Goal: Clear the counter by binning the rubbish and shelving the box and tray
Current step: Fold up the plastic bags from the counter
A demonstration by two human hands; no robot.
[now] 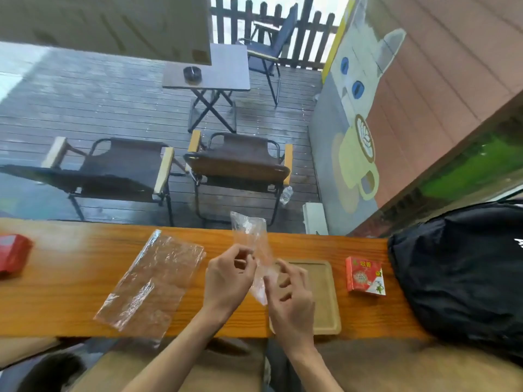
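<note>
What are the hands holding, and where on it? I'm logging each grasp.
Both the left hand and right hand pinch a clear plastic wrapper by its lower part.

café terrace — cat-and-latte mural (359, 114), folding chairs (237, 165), decking (85, 103).

Wet plank deck (85, 103) with 2 folding chairs (237, 165), cat mural wall (356, 80).
</note>
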